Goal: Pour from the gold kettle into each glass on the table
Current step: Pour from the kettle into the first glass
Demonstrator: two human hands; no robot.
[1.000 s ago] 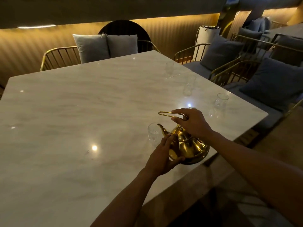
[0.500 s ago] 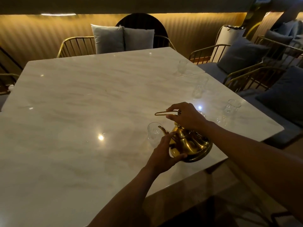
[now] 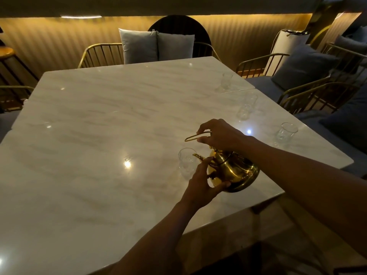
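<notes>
The gold kettle [image 3: 234, 171] is tilted to the left above the marble table [image 3: 99, 135], its spout over the rim of a clear glass [image 3: 186, 162]. My right hand [image 3: 220, 134] grips the kettle's thin top handle. My left hand [image 3: 202, 181] is pressed against the kettle's front side, below the spout. Three more clear glasses stand along the table's right side: one near the right edge [image 3: 286, 132], one in the middle [image 3: 247, 106], one farther back [image 3: 226, 81]. I cannot tell whether liquid is flowing.
Gold wire-frame chairs with grey cushions [image 3: 155, 45] stand behind the table, and more cushioned chairs [image 3: 301, 64] line the right side. The table's near right corner [image 3: 278, 195] lies just below the kettle. The room is dim.
The view has shifted so the table sits farther right and lower in frame. Both hands keep their hold on the kettle at the near glass; its tilt looks about the same.
</notes>
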